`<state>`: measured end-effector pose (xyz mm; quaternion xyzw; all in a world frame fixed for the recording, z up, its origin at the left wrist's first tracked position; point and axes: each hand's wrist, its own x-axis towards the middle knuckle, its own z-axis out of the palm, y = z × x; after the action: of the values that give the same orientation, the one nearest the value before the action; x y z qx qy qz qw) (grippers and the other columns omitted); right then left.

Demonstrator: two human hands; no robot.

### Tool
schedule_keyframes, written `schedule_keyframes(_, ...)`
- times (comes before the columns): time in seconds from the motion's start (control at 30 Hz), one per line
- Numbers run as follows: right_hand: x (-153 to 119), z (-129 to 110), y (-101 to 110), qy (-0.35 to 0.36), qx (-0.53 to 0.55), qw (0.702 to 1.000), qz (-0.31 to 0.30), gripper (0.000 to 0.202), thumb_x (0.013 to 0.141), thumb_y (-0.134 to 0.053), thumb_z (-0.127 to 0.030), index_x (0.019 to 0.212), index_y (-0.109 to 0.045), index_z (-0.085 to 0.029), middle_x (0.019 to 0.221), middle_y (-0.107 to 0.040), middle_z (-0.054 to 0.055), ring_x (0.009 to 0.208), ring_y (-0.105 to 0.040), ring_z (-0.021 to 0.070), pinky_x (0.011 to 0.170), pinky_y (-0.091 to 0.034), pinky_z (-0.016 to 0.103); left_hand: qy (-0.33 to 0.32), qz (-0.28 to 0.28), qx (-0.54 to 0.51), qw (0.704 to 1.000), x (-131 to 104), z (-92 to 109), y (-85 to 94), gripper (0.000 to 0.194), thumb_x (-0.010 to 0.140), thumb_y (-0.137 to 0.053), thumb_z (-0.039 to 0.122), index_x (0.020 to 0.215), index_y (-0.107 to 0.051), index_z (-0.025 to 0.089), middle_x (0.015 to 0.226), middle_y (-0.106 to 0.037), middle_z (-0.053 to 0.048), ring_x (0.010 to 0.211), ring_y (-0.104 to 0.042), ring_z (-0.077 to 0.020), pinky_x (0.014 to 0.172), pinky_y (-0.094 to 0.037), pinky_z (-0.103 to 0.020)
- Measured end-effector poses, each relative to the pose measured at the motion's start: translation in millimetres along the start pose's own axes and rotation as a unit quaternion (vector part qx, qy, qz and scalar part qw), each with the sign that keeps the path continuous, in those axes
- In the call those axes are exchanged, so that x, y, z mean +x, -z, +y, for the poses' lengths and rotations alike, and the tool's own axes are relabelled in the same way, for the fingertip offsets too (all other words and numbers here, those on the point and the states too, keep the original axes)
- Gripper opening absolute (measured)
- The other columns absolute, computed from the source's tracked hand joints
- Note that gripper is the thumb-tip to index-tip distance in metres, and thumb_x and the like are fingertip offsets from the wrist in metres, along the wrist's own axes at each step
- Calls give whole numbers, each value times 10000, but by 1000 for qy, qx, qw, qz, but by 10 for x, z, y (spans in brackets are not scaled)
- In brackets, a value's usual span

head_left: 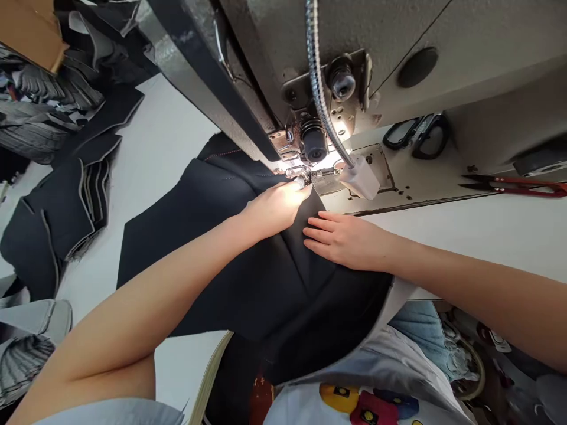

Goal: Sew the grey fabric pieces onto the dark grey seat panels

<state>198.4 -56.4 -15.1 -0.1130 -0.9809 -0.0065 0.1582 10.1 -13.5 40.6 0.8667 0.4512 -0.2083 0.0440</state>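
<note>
Fabric (248,295) is best kept smooth: the right hand (348,239) lies flat, fingers extended. The left hand (277,208) curls beside the presser foot (297,172), grip unclear; fingertips need clearance.

Dark fabric (248,289) looks smooth, matt. Sewing machine body (469,35): painted metal, faintly rough. Flexible lamp neck (313,53): shiny ribbed metal; lamp head (364,179): white plastic. Tabletop (482,233): smooth.
</note>
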Motion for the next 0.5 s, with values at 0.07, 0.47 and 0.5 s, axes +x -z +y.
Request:
schedule_keyframes(0.07,-121,107,56,24,26,999,-6,349,941,-408,-78,1143,-692,-100,1202,-695,116,1153,-622,259,975,-500,416,-2,3,22,1000,-32,16,-20,567,893,-328,26,1447,-419,103,1340,-556,-150,1163,-579,-249,989,-486,-345)
schedule_keyframes(0.47,-342,283,153,23,25,999,27,436,957,-331,-35,1129,-713,-154,1236,-687,53,1200,-597,239,981,-524,378,-6,-11,-49,999,17,-9,47,487,918,-329,49,1371,-490,123,1202,-595,-128,1071,-605,-225,875,-506,-300)
schedule_keyframes(0.5,-301,240,142,18,16,999,33,432,952,-336,-31,1112,-718,-152,1218,-695,57,1176,-610,239,957,-536,375,-1,-18,-52,999,36,22,66,471,914,-333,45,1346,-508,113,1190,-597,-129,1055,-607,-227,874,-505,-305)
